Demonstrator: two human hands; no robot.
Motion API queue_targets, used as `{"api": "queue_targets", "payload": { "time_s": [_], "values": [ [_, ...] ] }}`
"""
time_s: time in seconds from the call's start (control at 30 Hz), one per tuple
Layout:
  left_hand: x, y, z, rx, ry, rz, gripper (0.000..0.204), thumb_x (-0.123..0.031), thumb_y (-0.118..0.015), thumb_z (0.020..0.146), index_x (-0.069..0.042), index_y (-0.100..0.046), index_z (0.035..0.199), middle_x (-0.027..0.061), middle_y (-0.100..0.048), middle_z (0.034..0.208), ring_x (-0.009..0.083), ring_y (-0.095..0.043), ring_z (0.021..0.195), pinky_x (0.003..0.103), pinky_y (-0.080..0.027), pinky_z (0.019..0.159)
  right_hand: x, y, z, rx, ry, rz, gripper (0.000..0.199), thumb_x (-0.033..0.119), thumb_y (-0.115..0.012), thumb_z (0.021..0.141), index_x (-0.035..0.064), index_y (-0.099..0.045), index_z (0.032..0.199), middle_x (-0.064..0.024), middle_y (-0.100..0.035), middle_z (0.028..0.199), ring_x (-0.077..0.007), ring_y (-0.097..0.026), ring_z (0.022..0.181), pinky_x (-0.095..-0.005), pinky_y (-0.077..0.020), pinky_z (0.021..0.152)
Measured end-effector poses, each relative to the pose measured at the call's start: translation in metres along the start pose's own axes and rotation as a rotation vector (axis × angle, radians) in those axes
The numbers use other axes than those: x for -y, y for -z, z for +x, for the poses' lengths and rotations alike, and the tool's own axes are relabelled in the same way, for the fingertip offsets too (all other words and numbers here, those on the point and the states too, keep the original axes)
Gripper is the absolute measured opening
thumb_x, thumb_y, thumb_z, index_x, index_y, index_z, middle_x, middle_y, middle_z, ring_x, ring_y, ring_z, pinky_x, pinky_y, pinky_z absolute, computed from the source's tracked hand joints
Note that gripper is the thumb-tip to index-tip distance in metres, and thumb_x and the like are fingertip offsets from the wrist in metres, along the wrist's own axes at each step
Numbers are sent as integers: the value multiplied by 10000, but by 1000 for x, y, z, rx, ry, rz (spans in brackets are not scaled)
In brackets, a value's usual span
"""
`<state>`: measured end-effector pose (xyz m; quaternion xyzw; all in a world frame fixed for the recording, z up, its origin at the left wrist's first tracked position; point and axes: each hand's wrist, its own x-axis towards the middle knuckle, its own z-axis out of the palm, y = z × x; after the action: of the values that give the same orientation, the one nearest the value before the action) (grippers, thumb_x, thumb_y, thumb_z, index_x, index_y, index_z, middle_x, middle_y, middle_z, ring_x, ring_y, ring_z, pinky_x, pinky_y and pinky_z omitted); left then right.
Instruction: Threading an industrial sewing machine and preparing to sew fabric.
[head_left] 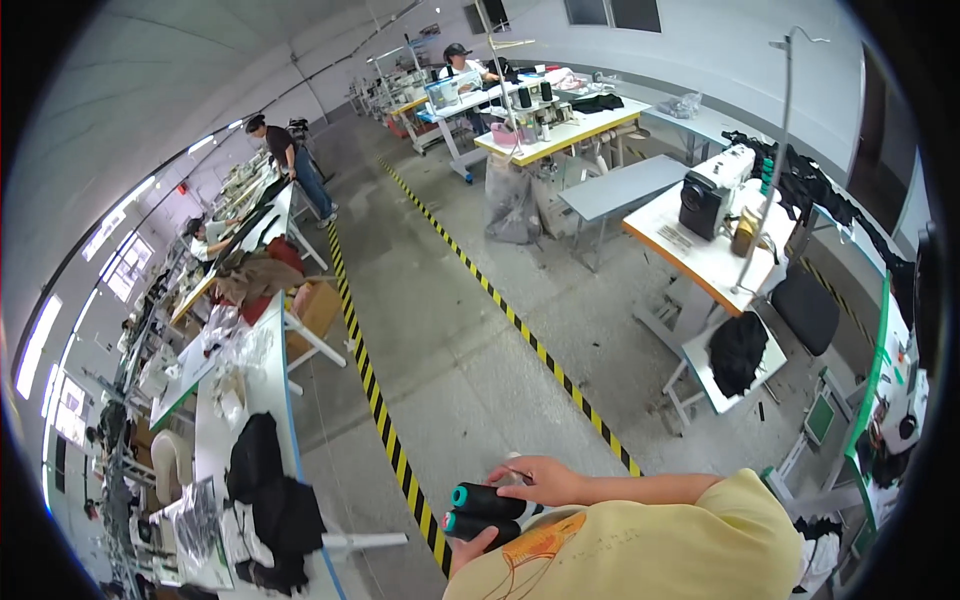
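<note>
Two cones of black thread with teal ends are held close against the front of my yellow shirt. The upper thread cone lies just above the lower thread cone. My left hand is closed round the lower cone from beneath, and most of it is hidden. From the right, my right hand reaches across with its fingers curled over the upper cone. By those fingers there is a whitish, partly see-through thing, too covered to name.
Black-and-yellow tape lines edge the grey floor aisle. At right stands a sewing machine on a white table, with a stool bearing black cloth. A table with black garments is at left. People work further off.
</note>
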<state>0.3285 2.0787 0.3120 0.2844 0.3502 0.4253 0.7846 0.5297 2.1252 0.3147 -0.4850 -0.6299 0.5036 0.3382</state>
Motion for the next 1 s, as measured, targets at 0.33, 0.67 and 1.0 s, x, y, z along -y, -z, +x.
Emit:
{"api": "queue_targets", "payload": {
  "time_s": [0.33,0.67,1.0],
  "values": [
    [-149,-17,358,180,189,270,544,-62,-703,714,-11,-463,1199,103,-571,1096,200,-565,994,331,-440,868,1,163,255,-311,-7,-101,610,291,-748,703,46,-496,1201,-140,-569,1088,-237,-571,948,-326,-480,762],
    [-204,-39,672,70,172,211,293,-46,-628,797,-19,-478,1047,122,-620,920,219,-592,878,341,-455,817,-106,381,448,-806,-250,123,670,247,-760,661,-1,-465,1210,-97,-564,1013,-130,-557,724,-264,-467,657],
    [-320,28,894,-510,-124,-139,378,-358,-544,888,-3,-467,993,94,-547,889,204,-554,820,341,-468,767,-77,632,758,-927,-27,100,603,109,-770,641,68,-500,1179,4,-546,946,-69,-435,684,-212,-384,592]
  ]
}}
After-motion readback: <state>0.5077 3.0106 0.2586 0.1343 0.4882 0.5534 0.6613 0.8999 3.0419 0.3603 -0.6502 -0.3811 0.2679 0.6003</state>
